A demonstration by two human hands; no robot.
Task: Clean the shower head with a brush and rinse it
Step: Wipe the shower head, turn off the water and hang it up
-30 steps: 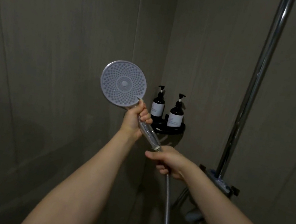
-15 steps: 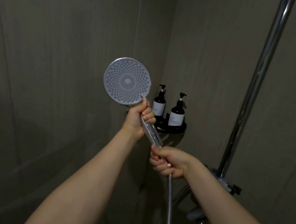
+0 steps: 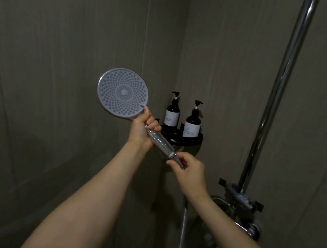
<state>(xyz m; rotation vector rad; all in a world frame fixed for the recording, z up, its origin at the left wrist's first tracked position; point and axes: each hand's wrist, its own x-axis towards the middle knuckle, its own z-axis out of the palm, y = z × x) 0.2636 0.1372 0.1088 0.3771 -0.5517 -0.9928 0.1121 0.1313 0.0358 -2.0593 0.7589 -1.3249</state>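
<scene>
Both hands are holding a handheld shower head (image 3: 122,92) up in front of the corner of a dim, grey-panelled shower stall. The left hand (image 3: 141,130) is gripping the upper part of the clear handle (image 3: 159,141) just under the round spray face, with its fingers curled shut around it. The right hand (image 3: 189,171) is pinching the lower end of the handle, where the metal connector is meeting the hose (image 3: 182,234); its thumb and fingertips are closing on that joint, and the rest of the hand is hiding the fitting.

The shower head is tilting up and to the left, its spray face pointing toward the camera, showing rings of small nozzles around a central disc. The hose is hanging straight down from under the right hand toward the bottom edge of the view.

Behind the hands, a black corner shelf (image 3: 193,141) is carrying two dark pump bottles (image 3: 192,123) with pale labels, standing upright side by side. On the right, a chrome riser rail (image 3: 279,88) is running up the wall, and the mixer valve (image 3: 240,198) is sitting at its foot, beside the right forearm.
</scene>
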